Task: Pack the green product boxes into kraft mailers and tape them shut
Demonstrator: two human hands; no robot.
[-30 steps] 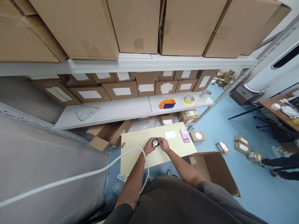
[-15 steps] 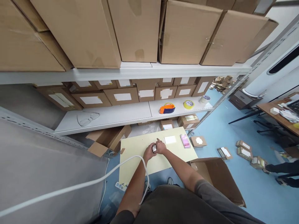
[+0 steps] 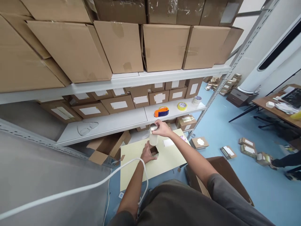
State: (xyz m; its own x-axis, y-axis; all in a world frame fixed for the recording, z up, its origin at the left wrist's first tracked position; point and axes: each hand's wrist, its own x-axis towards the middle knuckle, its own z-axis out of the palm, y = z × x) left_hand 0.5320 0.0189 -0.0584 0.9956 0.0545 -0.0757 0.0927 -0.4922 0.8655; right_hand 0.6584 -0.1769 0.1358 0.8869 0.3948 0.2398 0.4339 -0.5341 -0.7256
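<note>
My right hand (image 3: 162,129) is raised above the pale yellow tabletop (image 3: 135,172), fingers closed around the top of a translucent whitish cylinder with a shiny dark top (image 3: 153,139). Directly below it, a small open box (image 3: 154,152) stands with its dark inside showing. The fingers and thumb of my left hand (image 3: 147,154) wrap round that box at its left and near sides. The cylinder's lower end is close over the box's opening; whether it touches is unclear. A white card (image 3: 168,142) lies to the right, with a pink item (image 3: 183,138) partly behind my right forearm.
On the shelf (image 3: 117,121) ahead are safety glasses (image 3: 87,128), an orange and blue tape dispenser (image 3: 161,112) and yellow tape (image 3: 182,106). A white cable (image 3: 94,182) crosses over my left arm. An open carton (image 3: 229,175) stands at right.
My hands have moved apart. The right has risen with the cylinder, drawn up above the small box; the left stays round the box. The view has tilted up, showing more upper cartons.
</note>
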